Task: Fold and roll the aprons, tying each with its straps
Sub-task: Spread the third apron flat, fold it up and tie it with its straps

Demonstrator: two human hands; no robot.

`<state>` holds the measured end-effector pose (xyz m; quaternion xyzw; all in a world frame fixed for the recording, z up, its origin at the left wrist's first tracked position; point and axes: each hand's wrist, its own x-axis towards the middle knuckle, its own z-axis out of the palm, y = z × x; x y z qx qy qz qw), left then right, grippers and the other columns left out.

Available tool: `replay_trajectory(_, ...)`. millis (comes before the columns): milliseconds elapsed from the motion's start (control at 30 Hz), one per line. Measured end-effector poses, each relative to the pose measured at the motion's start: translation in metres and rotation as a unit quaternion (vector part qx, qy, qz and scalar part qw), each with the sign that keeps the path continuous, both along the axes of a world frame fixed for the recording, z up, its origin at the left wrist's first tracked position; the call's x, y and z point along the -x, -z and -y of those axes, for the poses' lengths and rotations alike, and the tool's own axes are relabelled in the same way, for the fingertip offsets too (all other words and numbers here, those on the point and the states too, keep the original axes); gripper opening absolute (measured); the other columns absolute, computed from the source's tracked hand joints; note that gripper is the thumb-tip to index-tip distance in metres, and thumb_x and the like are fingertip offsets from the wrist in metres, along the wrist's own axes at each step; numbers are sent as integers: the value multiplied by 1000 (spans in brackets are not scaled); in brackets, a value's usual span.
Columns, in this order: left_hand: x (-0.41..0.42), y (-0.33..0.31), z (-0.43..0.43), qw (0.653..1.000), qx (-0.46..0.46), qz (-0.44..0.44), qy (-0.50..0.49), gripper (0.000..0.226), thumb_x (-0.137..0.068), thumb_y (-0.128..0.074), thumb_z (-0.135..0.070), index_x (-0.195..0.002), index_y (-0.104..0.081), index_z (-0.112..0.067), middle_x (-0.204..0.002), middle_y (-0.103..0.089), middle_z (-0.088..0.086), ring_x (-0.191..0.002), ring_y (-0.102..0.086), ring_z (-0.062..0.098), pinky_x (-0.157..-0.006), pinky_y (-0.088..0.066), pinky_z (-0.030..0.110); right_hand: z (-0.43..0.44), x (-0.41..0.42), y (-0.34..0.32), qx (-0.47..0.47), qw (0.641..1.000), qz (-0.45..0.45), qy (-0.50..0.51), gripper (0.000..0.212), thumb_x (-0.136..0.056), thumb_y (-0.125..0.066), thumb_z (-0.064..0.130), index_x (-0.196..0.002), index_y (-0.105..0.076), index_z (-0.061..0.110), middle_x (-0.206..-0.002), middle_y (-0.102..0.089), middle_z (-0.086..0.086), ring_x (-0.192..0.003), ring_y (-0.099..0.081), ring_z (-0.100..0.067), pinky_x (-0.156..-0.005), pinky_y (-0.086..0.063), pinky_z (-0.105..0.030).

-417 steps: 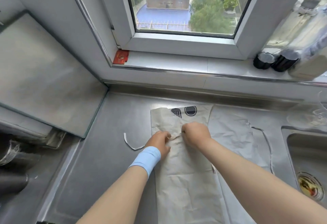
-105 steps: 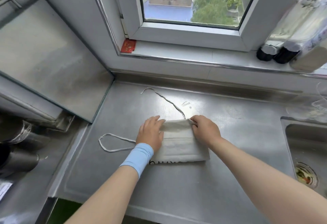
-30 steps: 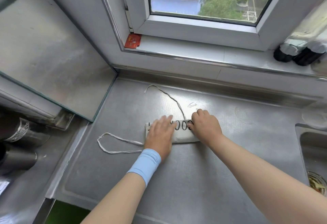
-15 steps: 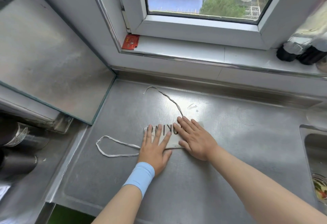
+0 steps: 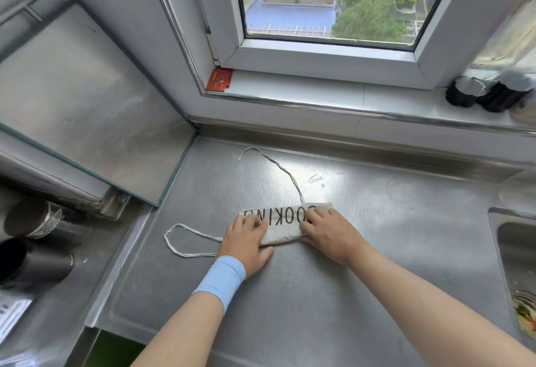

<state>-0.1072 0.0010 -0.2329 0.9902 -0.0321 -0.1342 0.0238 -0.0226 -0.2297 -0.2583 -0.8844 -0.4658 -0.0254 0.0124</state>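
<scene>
The rolled beige cloth apron with black COOKING lettering lies crosswise on the stainless steel counter, its far side just beyond both palms, with the left hand gripping its left end and the right hand its right end, fingers curled over the top, while one thin white strap trails away towards the window.

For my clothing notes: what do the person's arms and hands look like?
Both forearms are bare, with no sleeves in view. A light blue wristband goes round the left wrist. The left hand and right hand show no gloves, rings or watch.
</scene>
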Motion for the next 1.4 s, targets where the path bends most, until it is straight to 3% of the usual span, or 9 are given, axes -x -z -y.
replay_trajectory(133, -10, -5, -12, 997, 77, 7, -18, 45, -87, -57, -51, -127, -55, -33, -124, -52, -9, -118, -44, 19, -98, -41, 29, -6, -6, -11, -11, 998, -29, 58, 22, -82, -78, 33, -81, -64, 16, -82, -62, -2, -68, -62, -23, -49, -46, -31)
replay_trajectory(267, -21, -8, -22, 984, 158, 28, -81, 15, -92, -57, -38, -103, -63, -31, -100, -65, -9, -99, -56, 20, -81, -42, 28, -11, -14, -23, 4, 984, -117, 135, 30, -103, -44, 40, -101, -61, 15, -102, -61, -4, -93, -60, -28, -66, -43, -36)
replay_trajectory(667, -40, -8, -17, 979, 130, 26, -157, 19, -95, -55, -32, -113, -58, -25, -113, -48, 1, -91, -56, 24, -72, -44, 31, -25, -36, -22, 42, 961, -174, 211, 34, -102, -42, 41, -107, -55, 10, -116, -47, -9, -89, -62, -34, -63, -36, -37)
replay_trajectory(767, -45, -6, 3, 985, 43, 128, -106, 26, -82, -60, -13, -105, -65, -25, -108, -59, 4, -92, -58, 27, -72, -49, 36, -29, -40, -23, 62, 965, -164, 194, 35, -103, -40, 41, -108, -54, 9, -114, -49, -10, -93, -62, -35, -63, -34, -38)
replay_trajectory(900, -40, 8, 24, 992, 55, 96, 61, 48, -79, -44, -11, -121, -63, -22, -128, -61, 3, -115, -59, 28, -94, -48, 42, -32, -44, -28, 89, 967, -150, 184, 35, -102, -44, 43, -106, -55, 10, -108, -54, -8, -91, -63, -33, -61, -33, -37)
replay_trajectory(1000, -37, 16, 26, 998, 13, -6, 53, 61, -90, -39, -31, -150, -30, -21, -156, -30, -1, -142, -30, 26, -116, -19, 47, -35, -39, -32, 78, 984, -1, 161, 19, -88, -66, 32, -90, -59, 14, -85, -62, -6, -77, -61, -30, -57, -41, -36)
replay_trajectory(1100, -38, 20, 27, 998, -16, -19, 58, 69, -90, -11, -47, -154, -12, -22, -163, -7, -4, -149, -6, 24, -118, 1, 51, -41, -22, -16, 27, 994, 34, 96, 29, -90, -38, 18, -104, -63, 10, -112, -65, -16, -104, -59, -35, -85, -49, -44)
replay_trajectory(1200, -40, 20, 25, 998, -26, -12, 57, 70, -90, -7, -53, -154, -6, -26, -162, 4, -9, -149, 7, 25, -111, 15, 62, -37, -7, -2, 19, 991, -64, 119, 58, -97, -34, 39, -142, -50, 7, -151, -45, -14, -141, -41, -31, -114, -28, -45)
replay_trajectory(1400, -36, 23, 13, 996, -46, -2, 82, 74, -89, -25, -63, -154, -15, -28, -163, -7, -3, -148, 0, 40, -109, 6, 70, -17, -15, 7, 18, 982, -163, 89, 72, -98, -33, 52, -159, -8, 23, -165, 2, 3, -153, 6, -15, -122, 4, -36)
